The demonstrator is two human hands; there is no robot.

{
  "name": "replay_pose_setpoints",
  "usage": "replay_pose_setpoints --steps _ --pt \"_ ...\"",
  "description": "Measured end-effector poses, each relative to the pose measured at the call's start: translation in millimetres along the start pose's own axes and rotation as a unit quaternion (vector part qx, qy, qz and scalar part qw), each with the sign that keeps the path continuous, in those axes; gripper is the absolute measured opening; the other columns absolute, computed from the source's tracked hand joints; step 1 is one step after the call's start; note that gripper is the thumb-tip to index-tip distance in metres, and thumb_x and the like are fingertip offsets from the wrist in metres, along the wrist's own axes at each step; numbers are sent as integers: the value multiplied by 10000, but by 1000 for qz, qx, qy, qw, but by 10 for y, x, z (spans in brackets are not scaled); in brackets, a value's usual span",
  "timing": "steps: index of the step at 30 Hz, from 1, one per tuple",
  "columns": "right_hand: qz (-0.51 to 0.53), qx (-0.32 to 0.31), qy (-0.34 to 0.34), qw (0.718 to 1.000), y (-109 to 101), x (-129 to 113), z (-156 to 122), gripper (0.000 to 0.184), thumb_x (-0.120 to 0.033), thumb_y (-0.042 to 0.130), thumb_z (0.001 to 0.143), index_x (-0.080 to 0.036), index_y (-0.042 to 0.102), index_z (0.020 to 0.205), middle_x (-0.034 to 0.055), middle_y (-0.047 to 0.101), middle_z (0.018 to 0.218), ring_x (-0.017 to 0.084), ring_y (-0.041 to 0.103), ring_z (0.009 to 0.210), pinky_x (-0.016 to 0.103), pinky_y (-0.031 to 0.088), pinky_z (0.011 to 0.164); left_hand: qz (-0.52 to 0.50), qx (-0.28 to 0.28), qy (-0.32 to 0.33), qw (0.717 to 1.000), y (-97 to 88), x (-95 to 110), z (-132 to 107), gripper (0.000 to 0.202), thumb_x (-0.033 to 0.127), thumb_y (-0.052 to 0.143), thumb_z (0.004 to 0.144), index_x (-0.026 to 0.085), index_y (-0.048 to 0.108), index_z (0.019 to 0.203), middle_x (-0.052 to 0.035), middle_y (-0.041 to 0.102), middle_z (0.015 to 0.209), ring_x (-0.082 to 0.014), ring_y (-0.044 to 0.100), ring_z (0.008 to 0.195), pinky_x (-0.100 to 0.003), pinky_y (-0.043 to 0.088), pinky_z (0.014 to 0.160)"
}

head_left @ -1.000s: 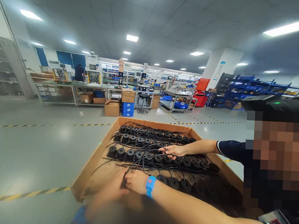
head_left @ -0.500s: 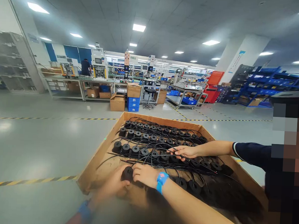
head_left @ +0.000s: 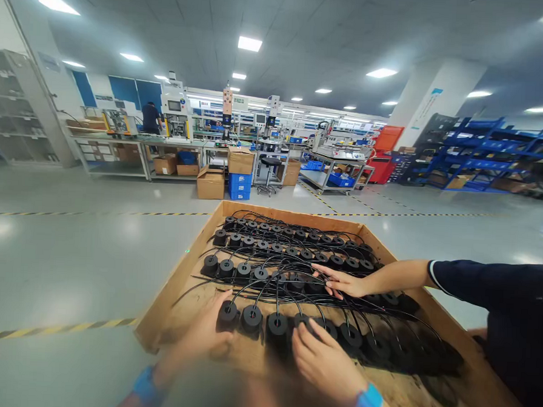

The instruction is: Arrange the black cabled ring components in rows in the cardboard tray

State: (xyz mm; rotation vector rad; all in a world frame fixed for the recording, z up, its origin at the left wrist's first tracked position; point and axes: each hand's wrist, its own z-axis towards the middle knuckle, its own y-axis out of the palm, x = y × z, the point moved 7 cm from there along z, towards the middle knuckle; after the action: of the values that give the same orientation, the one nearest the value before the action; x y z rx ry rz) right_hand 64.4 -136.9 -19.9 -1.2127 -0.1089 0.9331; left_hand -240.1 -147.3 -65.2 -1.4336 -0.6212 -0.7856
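Note:
A wooden crate [head_left: 175, 295] holds rows of black cylinders with round centre holes, each with a black cable coming out of its top. My left hand [head_left: 203, 333] is beside the leftmost black cylinder [head_left: 228, 315] of the nearest row, thumb and fingers spread around its left side. Farther right, my right hand [head_left: 324, 358] has its fingers apart, close against the front of another black cylinder [head_left: 302, 322] in that row. Between my hands stand two more, including this black cylinder [head_left: 277, 328]. Both of my wrists wear blue bands.
From the right, a co-worker's hand [head_left: 347, 284] reaches over the black cables in the crate. Beyond the crate stand cardboard boxes [head_left: 211, 182], blue bins [head_left: 239, 186], a stool [head_left: 270, 163], and workbenches. Yellow-black tape [head_left: 64, 331] marks the floor.
My right hand has left the leftmost cylinder and moved right along the nearest row. My left hand has loosened beside that cylinder. The co-worker's hand has shifted slightly right.

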Motion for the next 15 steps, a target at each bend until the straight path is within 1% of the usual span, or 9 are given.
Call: replay_pose_setpoints --steps 1,3,4,5,6,8,10,12,15 --pt "-23 -40 -23 999 -39 130 -71 368 -195 532 839 -396 709 1091 -52 691 1210 222 575 1262 519 430 1150 17 2 15 1000 -21 73 -5 929 165 679 679 217 251 1503 -99 295 1589 -240 256 1478 -456 221 1256" --pt "-83 -111 -42 989 -91 449 -185 453 -187 506 862 -402 639 1239 -44 609 1344 301 473 1357 674 309 1182 63 6 54 996 -55 252 0 817 193 631 752 266 290 1492 -67 336 1572 -240 266 1470 -489 217 1256" --pt "-105 -140 -40 984 -107 618 -232 483 -183 460 884 -401 604 1291 -44 563 1393 323 426 1384 719 265 1179 88 -2 78 993 -47 351 12 753 209 615 781 299 331 1473 -47 376 1551 -244 293 1455 -505 222 1252" --pt "-114 -158 -25 980 -128 786 -275 508 -175 399 904 -401 580 1322 -54 522 1427 325 389 1402 733 224 1187 109 -20 102 989 -15 450 30 705 220 614 797 329 372 1450 -28 418 1524 -249 326 1434 -518 229 1246" --pt "-105 -169 -4 980 -152 940 -320 537 -161 335 914 -395 572 1335 -67 491 1447 312 359 1416 714 174 1214 125 -43 121 984 36 540 55 676 226 625 801 350 407 1429 -15 451 1500 -256 355 1414 -526 234 1243" --pt "-63 -184 50 980 -200 1200 -439 616 -119 213 907 -375 585 1325 -89 472 1449 263 326 1430 618 66 1269 143 -82 146 975 162 694 118 668 229 667 785 359 448 1403 -12 476 1479 -274 378 1395 -534 244 1237" --pt "-28 -190 99 976 -267 1396 -602 652 -107 167 897 -375 617 1285 -95 495 1426 233 328 1427 532 -15 1286 152 -94 158 971 292 829 191 651 246 696 778 347 477 1383 -27 489 1460 -292 391 1378 -534 277 1218" --pt "-14 -207 125 970 -337 1527 -786 625 -128 203 891 -395 647 1241 -82 535 1393 248 362 1410 546 -5 1287 157 -84 157 971 420 953 258 599 318 713 784 323 514 1349 -49 516 1419 -311 420 1339 -543 321 1184" --pt "-24 -229 136 964 -453 1646 -1019 559 -156 302 876 -415 653 1226 -56 560 1372 297 397 1387 619 55 1275 179 -92 134 970 640 1092 334 604 443 739 758 232 569 1298 -107 596 1287 -346 481 1253 -584 303 1180"
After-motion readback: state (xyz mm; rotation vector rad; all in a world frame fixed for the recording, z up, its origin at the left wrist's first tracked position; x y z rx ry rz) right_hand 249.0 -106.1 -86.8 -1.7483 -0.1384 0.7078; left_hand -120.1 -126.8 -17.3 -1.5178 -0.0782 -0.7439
